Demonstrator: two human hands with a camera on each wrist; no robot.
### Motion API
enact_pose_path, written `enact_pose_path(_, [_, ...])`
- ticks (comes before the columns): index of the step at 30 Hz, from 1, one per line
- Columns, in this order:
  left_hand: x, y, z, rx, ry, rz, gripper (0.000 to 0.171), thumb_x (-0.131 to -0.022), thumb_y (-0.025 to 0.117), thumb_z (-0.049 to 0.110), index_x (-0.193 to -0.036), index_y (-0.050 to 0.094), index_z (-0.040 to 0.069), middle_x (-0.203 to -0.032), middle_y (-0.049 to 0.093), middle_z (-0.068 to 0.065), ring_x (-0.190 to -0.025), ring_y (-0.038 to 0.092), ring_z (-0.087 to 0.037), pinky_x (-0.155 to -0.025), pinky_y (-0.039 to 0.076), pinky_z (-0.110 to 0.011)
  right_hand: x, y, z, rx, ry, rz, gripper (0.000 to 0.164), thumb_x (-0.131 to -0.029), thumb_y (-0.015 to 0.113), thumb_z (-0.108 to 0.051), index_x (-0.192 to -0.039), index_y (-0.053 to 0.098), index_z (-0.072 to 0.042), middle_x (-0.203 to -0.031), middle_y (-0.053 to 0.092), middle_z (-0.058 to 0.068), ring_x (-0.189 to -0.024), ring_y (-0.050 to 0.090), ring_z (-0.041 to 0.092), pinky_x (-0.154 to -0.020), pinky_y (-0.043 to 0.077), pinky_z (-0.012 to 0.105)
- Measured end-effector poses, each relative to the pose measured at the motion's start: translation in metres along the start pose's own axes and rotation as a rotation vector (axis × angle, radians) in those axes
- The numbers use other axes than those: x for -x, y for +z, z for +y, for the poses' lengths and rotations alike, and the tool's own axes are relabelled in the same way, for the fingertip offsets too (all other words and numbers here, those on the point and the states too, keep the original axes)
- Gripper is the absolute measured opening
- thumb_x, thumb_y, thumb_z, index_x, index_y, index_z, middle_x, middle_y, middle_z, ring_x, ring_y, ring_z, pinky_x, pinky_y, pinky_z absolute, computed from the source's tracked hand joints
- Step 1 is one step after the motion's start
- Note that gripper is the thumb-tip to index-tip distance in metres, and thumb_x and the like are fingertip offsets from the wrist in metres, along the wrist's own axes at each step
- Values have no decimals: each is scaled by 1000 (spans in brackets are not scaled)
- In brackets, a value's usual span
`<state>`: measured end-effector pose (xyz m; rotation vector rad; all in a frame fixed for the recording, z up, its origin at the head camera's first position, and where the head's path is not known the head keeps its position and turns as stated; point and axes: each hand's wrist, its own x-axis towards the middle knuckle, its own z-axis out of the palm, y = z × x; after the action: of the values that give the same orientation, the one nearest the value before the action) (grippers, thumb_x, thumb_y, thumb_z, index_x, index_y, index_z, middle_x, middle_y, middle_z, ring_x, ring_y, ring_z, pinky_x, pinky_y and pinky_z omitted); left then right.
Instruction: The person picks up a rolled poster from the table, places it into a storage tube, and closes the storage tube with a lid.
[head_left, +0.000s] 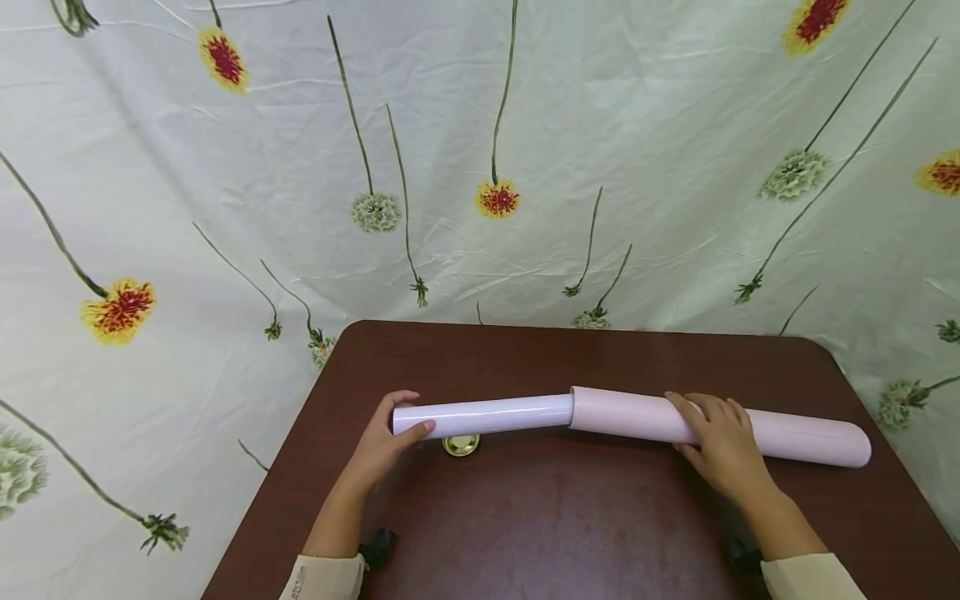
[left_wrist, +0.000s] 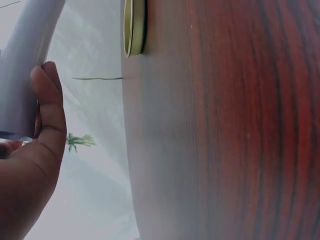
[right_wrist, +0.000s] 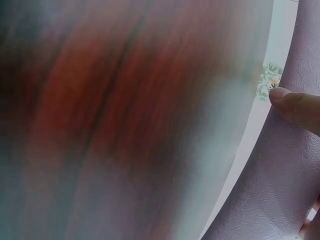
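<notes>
White glossy cylinder (head_left: 487,415), left fingers (head_left: 420,431) gripping end; pink leathery-grained tube (head_left: 622,414), right fingers (head_left: 686,410) gripping middle.

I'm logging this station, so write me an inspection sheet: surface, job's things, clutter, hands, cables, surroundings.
Surface: dark reddish-brown wood-grain table.
Job's things: glossy white roll, one end inside the mouth of the pink tube.
Clutter: round gold-coloured lid on the table, partly hidden by the roll.
Hands: left hand grips the roll's outer end; right hand grips the tube.
Cables: nothing seen.
Surroundings: floral-print cloth behind the table.
</notes>
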<state>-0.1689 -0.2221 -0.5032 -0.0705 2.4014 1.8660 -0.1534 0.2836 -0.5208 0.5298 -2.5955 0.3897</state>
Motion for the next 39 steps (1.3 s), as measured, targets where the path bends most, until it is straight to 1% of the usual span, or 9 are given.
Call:
enact_pose_path(2, [0, 0, 0, 5, -4, 21, 65, -90, 77, 16, -144, 41, 10, -126, 49, -18, -100, 56, -22, -83, 58, -36, 1, 1, -1, 0, -4, 3, 89, -63, 92, -8, -141, 52, -17, -122, 58, 20, -114, 53, 44, -103, 32, 67])
enact_pose_path(8, [-1, 2, 1, -7, 4, 110, 70, -88, 78, 18, -147, 40, 17, -126, 50, -17, -99, 55, -19, -80, 51, -25, 2, 3, -2, -8, -18, 14, 88, -62, 92, -8, -140, 54, -17, -122, 59, 19, -114, 54, 43, -102, 32, 68])
enact_pose_path(12, [-1, 6, 3, 37, 24, 155, 69, -88, 78, 13, -145, 40, 13, -125, 52, -15, -97, 56, -14, -78, 53, -20, 3, 4, -3, -12, -20, 10, 88, -61, 93, -8, -140, 54, -16, -122, 59, 19, -115, 53, 42, -103, 32, 68])
enact_pose_path(16, [-1, 10, 3, 114, 49, 203, 70, -87, 77, 6, -143, 37, 9, -123, 50, -11, -94, 58, -10, -77, 55, -18, 3, 5, -5, -18, -15, 6, 89, -61, 93, -7, -140, 54, -17, -123, 59, 18, -115, 53, 42, -103, 32, 67])
enact_pose_path(20, [-2, 13, 3, 162, 68, 237, 70, -87, 77, 3, -142, 34, 8, -120, 47, -6, -93, 58, -7, -76, 53, -17, 4, 4, -7, -22, -8, 2, 90, -61, 94, -7, -141, 54, -17, -123, 59, 18, -115, 53, 42, -104, 31, 67])
enact_pose_path(25, [-2, 13, 4, 148, 64, 237, 69, -88, 76, 5, -144, 35, 8, -120, 47, -4, -94, 57, -5, -77, 50, -15, 4, 5, -9, -24, -4, 0, 90, -61, 94, -7, -141, 54, -17, -123, 58, 18, -115, 53, 43, -104, 31, 67])
enact_pose_path(29, [-2, 12, 3, 133, 73, 214, 66, -90, 74, 3, -145, 39, 8, -127, 51, -7, -99, 58, -5, -80, 51, -15, 4, 5, -11, -29, -2, 7, 90, -60, 94, -6, -140, 55, -17, -123, 58, 18, -115, 53, 42, -105, 31, 67])
enact_pose_path(33, [-2, 13, 2, 150, 76, 186, 62, -91, 71, 1, -145, 40, 8, -133, 52, -11, -105, 58, -6, -83, 53, -15, 3, 5, -13, -36, 1, 8, 90, -60, 94, -5, -140, 55, -16, -123, 58, 18, -115, 53, 41, -105, 30, 66])
enact_pose_path(39, [-1, 13, 1, 151, 70, 175, 59, -93, 69, 1, -145, 41, 7, -141, 53, -12, -111, 57, -4, -85, 53, -15, 3, 5, -14, -35, 3, 8, 91, -60, 94, -6, -141, 54, -17, -123, 58, 18, -115, 53, 42, -105, 29, 66])
